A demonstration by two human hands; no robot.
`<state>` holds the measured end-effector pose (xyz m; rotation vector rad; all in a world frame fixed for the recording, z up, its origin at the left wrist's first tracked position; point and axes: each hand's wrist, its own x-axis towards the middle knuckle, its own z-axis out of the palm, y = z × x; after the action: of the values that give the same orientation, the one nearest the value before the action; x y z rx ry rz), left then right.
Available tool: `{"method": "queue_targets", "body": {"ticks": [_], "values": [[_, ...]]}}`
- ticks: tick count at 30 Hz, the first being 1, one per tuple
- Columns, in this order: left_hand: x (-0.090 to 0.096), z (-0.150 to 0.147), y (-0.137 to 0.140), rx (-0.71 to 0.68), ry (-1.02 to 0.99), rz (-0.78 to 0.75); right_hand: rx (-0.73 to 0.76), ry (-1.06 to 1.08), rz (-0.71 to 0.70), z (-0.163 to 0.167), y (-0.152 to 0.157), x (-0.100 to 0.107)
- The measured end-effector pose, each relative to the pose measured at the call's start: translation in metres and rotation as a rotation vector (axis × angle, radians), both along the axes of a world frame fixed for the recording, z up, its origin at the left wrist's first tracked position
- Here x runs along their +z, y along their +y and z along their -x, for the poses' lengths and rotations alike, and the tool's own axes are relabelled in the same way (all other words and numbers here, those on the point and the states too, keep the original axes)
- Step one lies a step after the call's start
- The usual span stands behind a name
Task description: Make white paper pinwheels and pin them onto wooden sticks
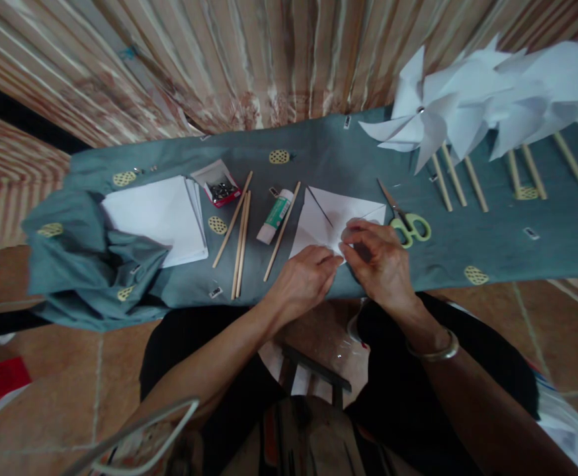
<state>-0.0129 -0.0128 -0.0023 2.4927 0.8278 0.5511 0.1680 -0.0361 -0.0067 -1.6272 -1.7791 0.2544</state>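
A white paper square (pixel 313 218) with slits cut in from its corners lies near the table's front edge. My left hand (pixel 309 276) is closed on the paper's near edge, its fingertips pressed together there. Above the paper's right side, my right hand (pixel 381 254) pinches a part of the same sheet between thumb and fingers. The fingers partly hide the paper's near corner. Just right of the paper lie scissors (pixel 410 229) with green handles. To its left are a thin wooden stick (pixel 282 231) and a glue stick (pixel 275 217).
Several wooden sticks (pixel 242 244), a small red box (pixel 221 188) of metal pins and a stack of white paper (pixel 155 218) lie at left. Finished paper pinwheels (pixel 428 112) on sticks lie at the far right. The green tablecloth (pixel 319 149) is bunched at the left end.
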Motion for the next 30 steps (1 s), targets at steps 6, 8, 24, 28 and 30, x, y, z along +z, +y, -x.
{"method": "queue_targets", "body": {"ticks": [6, 8, 24, 28, 30], "values": [[-0.0011, -0.0008, 0.0000, 0.006, 0.006, -0.004, 0.037, -0.019, -0.030, 0.0006, -0.0010, -0.0032], [-0.0008, -0.0012, 0.0000, 0.007, 0.002, -0.004, 0.041, -0.024, -0.028, 0.0006, -0.0018, -0.0042], [0.0001, -0.0005, 0.0001, 0.005, -0.002, -0.016, 0.009, -0.018, -0.011, 0.0013, -0.0018, -0.0022], [0.0002, -0.0002, 0.0000, 0.013, 0.012, 0.000, 0.010, -0.020, 0.004, 0.0003, -0.0017, -0.0023], [0.0001, -0.0001, -0.0001, 0.012, 0.010, 0.002, 0.009, -0.022, 0.010, 0.0005, -0.0014, -0.0022]]}}
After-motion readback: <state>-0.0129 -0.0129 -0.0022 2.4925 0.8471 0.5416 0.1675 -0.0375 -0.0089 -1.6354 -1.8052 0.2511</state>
